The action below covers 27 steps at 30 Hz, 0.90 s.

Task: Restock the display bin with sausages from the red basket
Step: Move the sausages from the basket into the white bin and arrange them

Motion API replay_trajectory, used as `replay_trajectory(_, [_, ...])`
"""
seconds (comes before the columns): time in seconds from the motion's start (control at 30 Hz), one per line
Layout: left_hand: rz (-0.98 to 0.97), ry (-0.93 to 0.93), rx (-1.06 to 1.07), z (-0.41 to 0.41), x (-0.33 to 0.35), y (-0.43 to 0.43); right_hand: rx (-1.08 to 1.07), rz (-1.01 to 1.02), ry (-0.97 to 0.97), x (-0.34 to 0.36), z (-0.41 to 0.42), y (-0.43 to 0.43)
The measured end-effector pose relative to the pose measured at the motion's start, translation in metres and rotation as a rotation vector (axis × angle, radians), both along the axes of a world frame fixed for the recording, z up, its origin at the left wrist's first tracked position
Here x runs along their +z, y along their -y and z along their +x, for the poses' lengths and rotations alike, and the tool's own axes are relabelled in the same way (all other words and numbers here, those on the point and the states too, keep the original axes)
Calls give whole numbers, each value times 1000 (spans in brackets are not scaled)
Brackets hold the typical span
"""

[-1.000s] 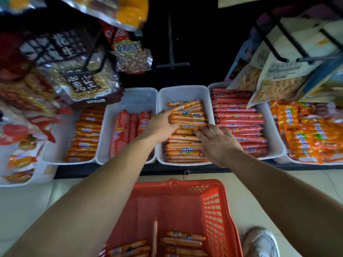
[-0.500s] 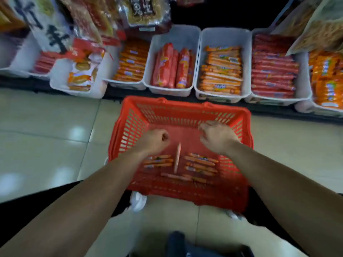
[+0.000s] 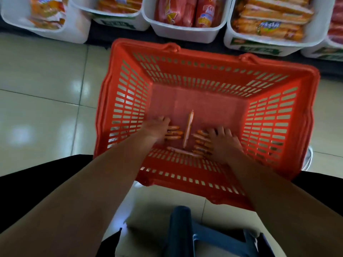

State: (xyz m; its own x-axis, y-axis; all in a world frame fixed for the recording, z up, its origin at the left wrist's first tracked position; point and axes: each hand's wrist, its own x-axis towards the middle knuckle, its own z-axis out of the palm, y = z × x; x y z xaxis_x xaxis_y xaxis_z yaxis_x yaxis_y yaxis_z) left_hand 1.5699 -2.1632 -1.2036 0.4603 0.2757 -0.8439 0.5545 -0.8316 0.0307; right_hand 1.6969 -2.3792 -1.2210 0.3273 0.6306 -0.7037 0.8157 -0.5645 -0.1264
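Note:
The red basket (image 3: 300, 112) stands on the floor in front of me, with several thin orange sausages (image 3: 201, 143) on its bottom. One sausage (image 3: 188, 128) stands tilted between my hands. My left hand (image 3: 155, 127) is down in the basket, fingers curled over the ends of three sausages (image 3: 173, 135). My right hand (image 3: 225, 142) lies with spread fingers on the right-hand pile. The white display bin (image 3: 314, 31) holding the same orange sausages sits at the top right, beyond the basket.
More white bins line the shelf edge: thick red sausages (image 3: 178, 12) in the middle, orange packs (image 3: 46, 13) at the left. Pale floor tiles (image 3: 46, 86) surround the basket. A blue stool (image 3: 185, 236) is under me, and my dark-clothed knees flank it.
Both hands left the display bin, came back over the basket and dropped to its bottom onto the sausages. The view tilted down from the shelf to the basket.

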Motion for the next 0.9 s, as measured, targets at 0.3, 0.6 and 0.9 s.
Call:
replay_trajectory(0.3, [55, 72, -234, 0, -24, 12, 52, -46, -177, 2, 10, -8])
replay_trajectory(0.6, [178, 178, 33, -6, -23, 7, 90, -50, -119, 3, -3, -9])
replay_trajectory(0.9, [222, 180, 285, -11, -31, -2, -193, 128, 92, 1, 17, -21])
